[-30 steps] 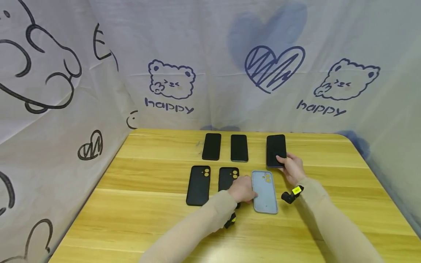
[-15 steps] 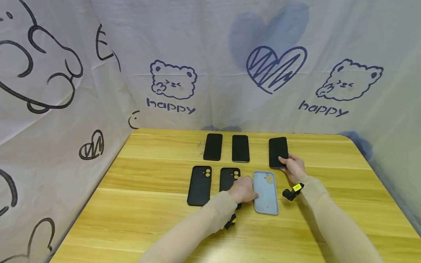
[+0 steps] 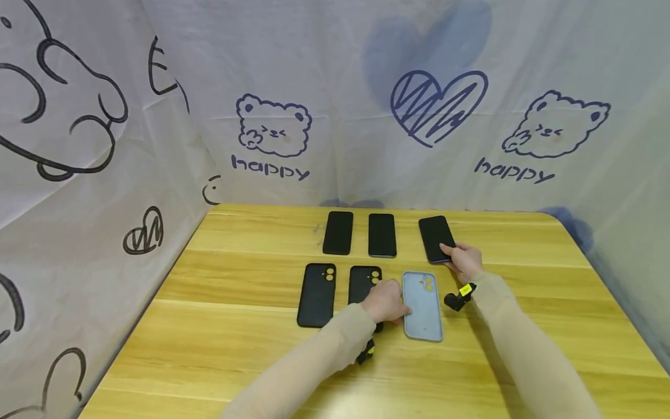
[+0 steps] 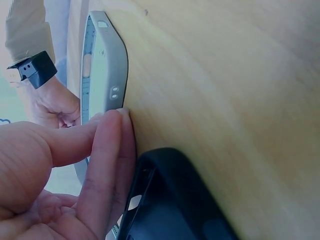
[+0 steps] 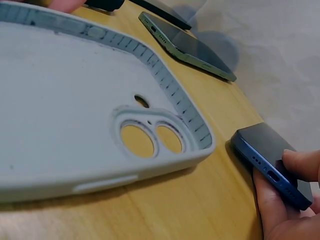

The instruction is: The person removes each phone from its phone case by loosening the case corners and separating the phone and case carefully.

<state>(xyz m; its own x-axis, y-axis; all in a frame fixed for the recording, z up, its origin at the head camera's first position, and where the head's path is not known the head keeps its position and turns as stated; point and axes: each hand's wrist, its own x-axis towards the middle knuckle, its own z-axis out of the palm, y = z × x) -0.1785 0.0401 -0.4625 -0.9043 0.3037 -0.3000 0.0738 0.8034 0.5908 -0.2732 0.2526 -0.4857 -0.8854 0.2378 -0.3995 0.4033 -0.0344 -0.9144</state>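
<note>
A light blue phone case [image 3: 423,314] lies with its hollow side up at the right of the front row. My left hand [image 3: 384,301] pinches its left edge, the thumb over the rim [image 4: 116,65] and fingers along the outer side. Beyond the case, my right hand [image 3: 466,262] grips a dark-screened phone [image 3: 435,235] by its lower right corner, thumb on the glass. In the right wrist view this phone [image 5: 265,142] shows a blue frame with its charging port end toward the case. The phone leans with its top to the left.
Two black phone cases, one at the left [image 3: 316,297] and one partly under my left hand [image 3: 361,279], share the front row. Two more phones [image 3: 338,233] lie behind them on the wooden table [image 3: 209,349]. A printed cloth [image 3: 356,145] hangs along the back.
The phone in my right hand has shifted left, and its top end has turned leftward. My left hand stays on the edge of the light blue case.
</note>
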